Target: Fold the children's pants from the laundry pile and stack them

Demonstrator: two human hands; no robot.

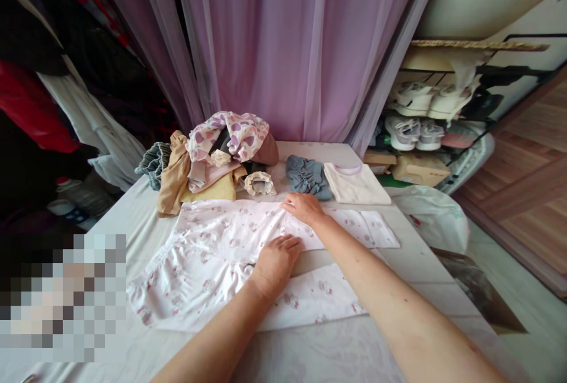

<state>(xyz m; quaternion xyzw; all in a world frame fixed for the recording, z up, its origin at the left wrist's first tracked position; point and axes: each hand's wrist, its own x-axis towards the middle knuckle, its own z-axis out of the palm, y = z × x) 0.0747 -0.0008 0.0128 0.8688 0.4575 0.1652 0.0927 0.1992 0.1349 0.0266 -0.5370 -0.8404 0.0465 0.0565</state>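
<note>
White pajama pants (pixel 212 253) with a small pink character print lie spread on the covered table, gathered waistband to the left and both legs to the right. My left hand (pixel 275 262) rests flat on them near the crotch, where the legs part, with its fingers stretched out. Farther back, my right hand (pixel 305 208) lies on the far leg at its outer edge, fingers pointing left and slightly bent. Neither hand lifts the fabric.
Behind the pants is a heap of crumpled clothes (pixel 230 141). Blue-grey gathered shorts (pixel 308 176) and a folded white shirt (pixel 354 182) lie to its right. A purple curtain (pixel 283 46) hangs beyond the table (pixel 328 350). Shoes (pixel 414 132) stand on a rack at right.
</note>
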